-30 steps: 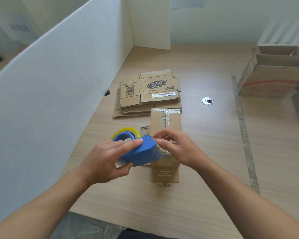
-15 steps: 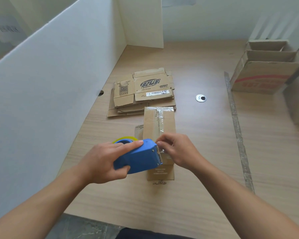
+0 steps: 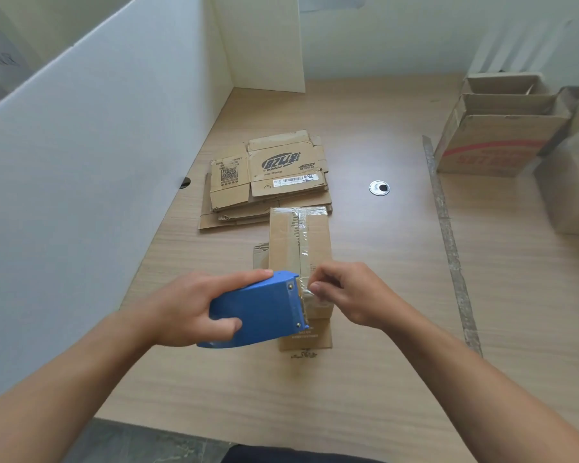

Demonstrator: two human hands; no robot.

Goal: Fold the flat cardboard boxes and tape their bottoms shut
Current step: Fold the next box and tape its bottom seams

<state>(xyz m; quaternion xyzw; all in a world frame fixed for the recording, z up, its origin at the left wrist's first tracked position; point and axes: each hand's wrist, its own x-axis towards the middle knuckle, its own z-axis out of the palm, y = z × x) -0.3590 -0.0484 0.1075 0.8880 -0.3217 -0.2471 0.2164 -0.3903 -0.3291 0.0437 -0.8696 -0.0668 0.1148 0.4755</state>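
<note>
Our left hand (image 3: 181, 307) gripped the tape dispenser (image 3: 261, 312); our right hand (image 3: 350, 295) pinched the tape (image 3: 306, 292) at its blade. Just beneath, the box (image 3: 298, 242) lay on the desk (image 3: 381, 372), stretching near to far.

The tape dispenser (image 3: 261, 312) in the left grip (image 3: 188, 309) is solid blue with silver screws. Clear tape (image 3: 303, 235), glossy, runs from the right grip (image 3: 351, 295) down the plain brown box (image 3: 281, 242). Beyond both grips, the flat boxes (image 3: 268, 182) are brown with black print and a white barcode label. The bench (image 3: 381, 262) is pale wood-grain. Far right of the right grip, an open box (image 3: 492, 145) is brown too, with a red stripe and red lettering.
</note>
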